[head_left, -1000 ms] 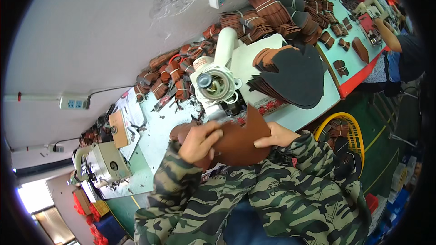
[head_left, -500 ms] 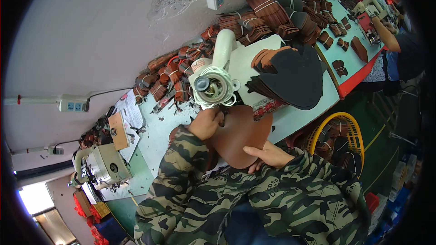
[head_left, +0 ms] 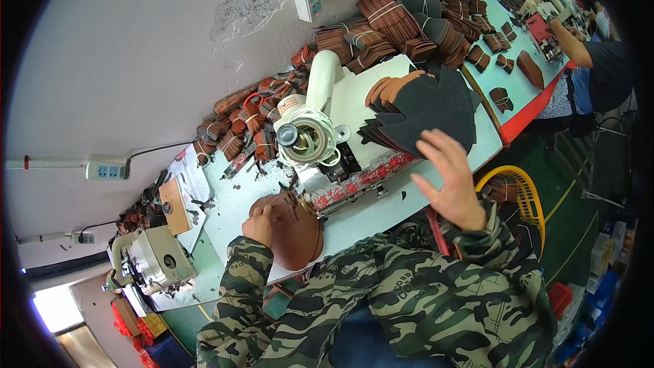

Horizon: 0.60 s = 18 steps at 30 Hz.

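My left hand [head_left: 259,225], its fingers curled and closed, rests on the left edge of a brown leather piece [head_left: 295,238]. That piece lies on a small pile of similar pieces on the table's near edge. My right hand [head_left: 449,180] is open, fingers spread, with nothing in it. It hovers at the near side of a fanned stack of dark leather pieces [head_left: 436,112], which lies on the bed of a pale sewing-type machine [head_left: 375,123]. Between my hands is the machine's head [head_left: 308,138], wound with white cord.
Bundles of tied brown leather pieces [head_left: 392,13] line the wall. A yellow basket [head_left: 538,197] with more bundles stands at the right. Another machine [head_left: 155,259] is at the left. At the far right a co-worker's arm [head_left: 572,44] reaches to a further machine.
The large brown leather piece has moved from below the machine head leftward onto the pile, with my left hand. My right hand has let go of it and moved up and right, opening.
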{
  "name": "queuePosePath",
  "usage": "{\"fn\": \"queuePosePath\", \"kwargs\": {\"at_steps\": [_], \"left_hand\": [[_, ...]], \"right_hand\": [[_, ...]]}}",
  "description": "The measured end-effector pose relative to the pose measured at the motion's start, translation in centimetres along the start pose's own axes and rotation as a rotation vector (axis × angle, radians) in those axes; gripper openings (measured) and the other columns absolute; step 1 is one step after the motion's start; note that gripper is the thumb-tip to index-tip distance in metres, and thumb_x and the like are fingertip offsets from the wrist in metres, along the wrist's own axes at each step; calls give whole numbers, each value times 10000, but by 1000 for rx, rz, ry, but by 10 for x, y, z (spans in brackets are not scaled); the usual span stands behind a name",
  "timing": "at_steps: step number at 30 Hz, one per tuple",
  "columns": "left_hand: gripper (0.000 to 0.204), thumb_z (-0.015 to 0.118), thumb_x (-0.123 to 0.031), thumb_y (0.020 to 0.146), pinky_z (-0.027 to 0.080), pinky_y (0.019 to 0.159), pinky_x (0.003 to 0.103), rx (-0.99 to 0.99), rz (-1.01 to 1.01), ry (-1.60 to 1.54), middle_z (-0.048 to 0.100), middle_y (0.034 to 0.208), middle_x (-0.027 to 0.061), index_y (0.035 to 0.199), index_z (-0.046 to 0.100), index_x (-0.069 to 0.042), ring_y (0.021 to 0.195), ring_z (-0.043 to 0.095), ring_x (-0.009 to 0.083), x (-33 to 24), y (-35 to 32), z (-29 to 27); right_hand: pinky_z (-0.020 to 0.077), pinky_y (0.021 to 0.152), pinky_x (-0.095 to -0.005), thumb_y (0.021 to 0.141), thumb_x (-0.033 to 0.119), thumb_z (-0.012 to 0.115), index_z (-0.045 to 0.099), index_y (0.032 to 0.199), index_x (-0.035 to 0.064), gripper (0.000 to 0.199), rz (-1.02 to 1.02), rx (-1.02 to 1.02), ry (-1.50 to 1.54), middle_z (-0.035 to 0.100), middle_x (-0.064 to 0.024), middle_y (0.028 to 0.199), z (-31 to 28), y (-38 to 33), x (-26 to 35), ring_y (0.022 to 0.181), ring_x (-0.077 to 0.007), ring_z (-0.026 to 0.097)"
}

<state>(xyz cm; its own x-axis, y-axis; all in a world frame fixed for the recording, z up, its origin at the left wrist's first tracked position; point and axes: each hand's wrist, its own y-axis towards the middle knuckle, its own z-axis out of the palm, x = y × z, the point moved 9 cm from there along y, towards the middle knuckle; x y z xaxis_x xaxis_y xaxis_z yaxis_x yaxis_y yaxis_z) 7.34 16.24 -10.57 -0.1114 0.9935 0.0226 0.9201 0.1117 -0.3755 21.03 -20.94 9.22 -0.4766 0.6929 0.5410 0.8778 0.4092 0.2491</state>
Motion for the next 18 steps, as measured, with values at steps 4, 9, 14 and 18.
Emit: {"fn": "queuePosePath", "kwargs": {"at_steps": [4, 9, 14, 18], "left_hand": [[249, 629, -258, 812, 509, 542, 424, -82, -36, -73, 586, 849, 76, 1022, 538, -163, 677, 635, 301, 0, -8, -15], [212, 599, -255, 825, 506, 660, 478, 335, 348, -285, 659, 767, 179, 930, 696, -98, 715, 633, 369, -60, -18, -24], [141, 541, -128, 905, 484, 533, 307, 375, 347, -1120, 610, 731, 120, 967, 591, -12, 501, 592, 182, -130, -7, -133], [197, 495, -169, 924, 498, 555, 378, 292, -80, -1027, 627, 684, 160, 974, 583, 0, 551, 636, 254, -110, 16, -101]], "right_hand": [[450, 888, -389, 739, 135, 715, 594, 1108, 3, 411, -7, 43, 290, 620, -151, 1077, 31, -7, 30, 1001, -313, 584], [438, 936, -336, 761, 152, 733, 552, 1185, -10, 488, 231, 658, 720, 610, -146, 1155, 114, -41, 25, 1092, -277, 578], [400, 989, -341, 807, 165, 705, 456, 1301, -4, 579, 371, 874, 1145, 595, -130, 1195, 148, -61, 14, 1123, -194, 543], [479, 783, -299, 842, 147, 653, 593, 1114, -34, 333, 695, 611, 1191, 673, -88, 975, 173, -62, -7, 834, -146, 608]]}}
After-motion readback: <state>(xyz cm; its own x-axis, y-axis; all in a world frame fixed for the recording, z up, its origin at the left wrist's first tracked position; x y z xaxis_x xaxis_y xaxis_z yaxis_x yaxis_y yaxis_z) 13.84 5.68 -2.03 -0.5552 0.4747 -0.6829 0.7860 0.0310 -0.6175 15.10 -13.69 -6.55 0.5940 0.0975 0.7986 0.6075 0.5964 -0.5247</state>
